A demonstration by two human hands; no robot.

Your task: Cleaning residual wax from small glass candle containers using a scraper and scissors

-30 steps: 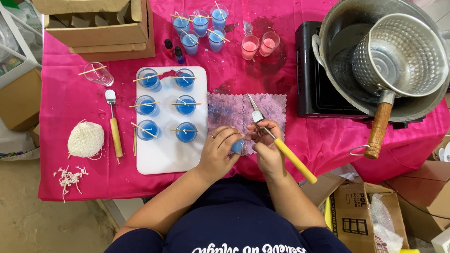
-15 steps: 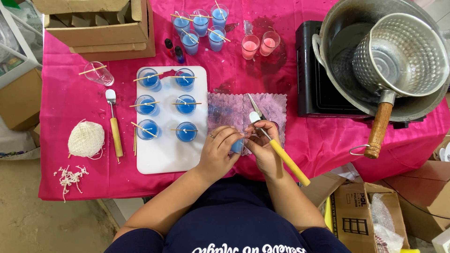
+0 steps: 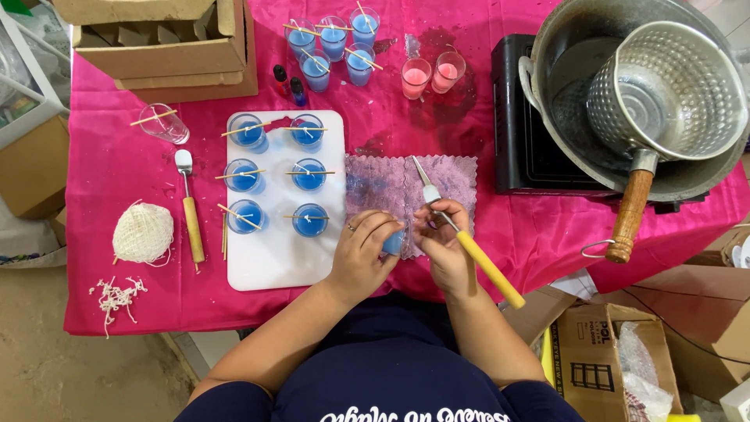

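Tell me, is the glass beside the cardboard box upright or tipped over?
Tipped over. The clear glass lies on its side on the pink tablecloth, below the cardboard box, with a thin wooden stick across it.

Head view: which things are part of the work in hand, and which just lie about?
In hand:
left hand around small blue-filled glass
right hand holding yellow-handled knife
purple cloth beneath

Lying about:
white ball of string
hammered metal saucepan
two pink-filled glasses
cardboard box
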